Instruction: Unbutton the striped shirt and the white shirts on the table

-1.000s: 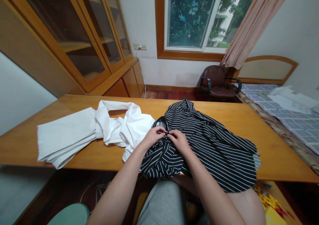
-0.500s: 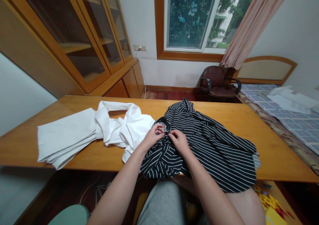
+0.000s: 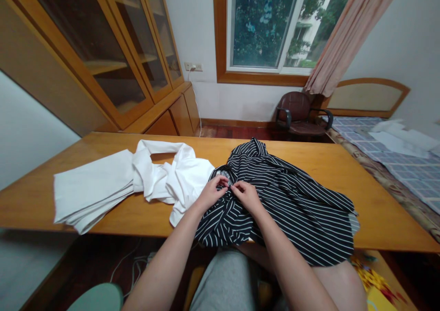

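A black shirt with white stripes [image 3: 302, 201] lies spread over the table in front of me, its lower edge hanging past the near side. My left hand [image 3: 216, 191] pinches the shirt near its collar opening, thumb and forefinger together. Close beside it, my right hand [image 3: 245, 194] also pinches the cloth at the same spot. The fingertips of both hands almost meet; whatever small part lies between them is too small to make out. To the left, a crumpled white cloth [image 3: 189, 178] reaches up to the shirt and my left forearm.
Folded white fabric [image 3: 92, 182] lies on the left of the wooden table [image 3: 326, 159]. Beyond stand a glass-door cabinet [image 3: 137, 45] and a brown armchair [image 3: 299, 113]. A bed [image 3: 395, 150] is at the right, a green stool [image 3: 98, 297] at lower left.
Both hands stay at the collar area with only small finger movements. The fingertips have shifted slightly, and the shirt and white cloth lie nearly as before.
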Demonstrator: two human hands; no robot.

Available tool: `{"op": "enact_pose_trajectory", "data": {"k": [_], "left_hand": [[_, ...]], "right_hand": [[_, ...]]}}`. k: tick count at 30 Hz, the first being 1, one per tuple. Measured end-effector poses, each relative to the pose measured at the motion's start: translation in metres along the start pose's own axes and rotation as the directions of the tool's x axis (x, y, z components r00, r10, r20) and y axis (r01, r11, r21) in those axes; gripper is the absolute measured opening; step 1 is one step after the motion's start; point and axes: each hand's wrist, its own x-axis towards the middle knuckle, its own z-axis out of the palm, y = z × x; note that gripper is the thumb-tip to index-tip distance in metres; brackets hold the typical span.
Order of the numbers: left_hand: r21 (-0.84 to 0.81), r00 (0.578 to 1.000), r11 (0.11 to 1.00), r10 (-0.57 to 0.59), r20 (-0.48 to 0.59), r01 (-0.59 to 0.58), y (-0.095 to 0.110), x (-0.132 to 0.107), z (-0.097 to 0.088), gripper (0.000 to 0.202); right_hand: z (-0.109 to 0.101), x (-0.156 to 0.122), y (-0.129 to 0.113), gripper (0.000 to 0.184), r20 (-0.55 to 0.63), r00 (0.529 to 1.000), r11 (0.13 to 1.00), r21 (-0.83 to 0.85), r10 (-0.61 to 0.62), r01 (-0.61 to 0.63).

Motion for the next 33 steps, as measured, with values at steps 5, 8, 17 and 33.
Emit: {"op": "enact_pose_trajectory", "data": {"k": [5,8,17,33], "left_hand": [[-0.076,0.997,0.997,-0.032,-0.066,0.027,0.002,-0.003,-0.001,0.022],[-0.211,0.985,0.975,-0.094,-0.142,0.063,-0.001,-0.004,-0.005,0.025],[-0.325,0.934,0.945,-0.142,-0.329,0.030,-0.008,-0.005,-0.010,0.023],[0.504,0.998,0.862,0.031,0.050,-0.052,0.020,-0.002,-0.020,0.043]], "right_hand": [[0.003,0.001,0.002,0.023,-0.098,0.994,0.999,0.000,0.051,-0.051],[0.000,0.000,0.004,0.029,-0.195,0.967,0.981,0.142,0.162,-0.135],[-0.019,0.006,0.007,0.043,-0.279,0.863,0.746,0.647,0.422,-0.156],[-0.059,0.006,-0.011,0.048,-0.200,0.977,0.971,-0.206,0.079,-0.121]]}}
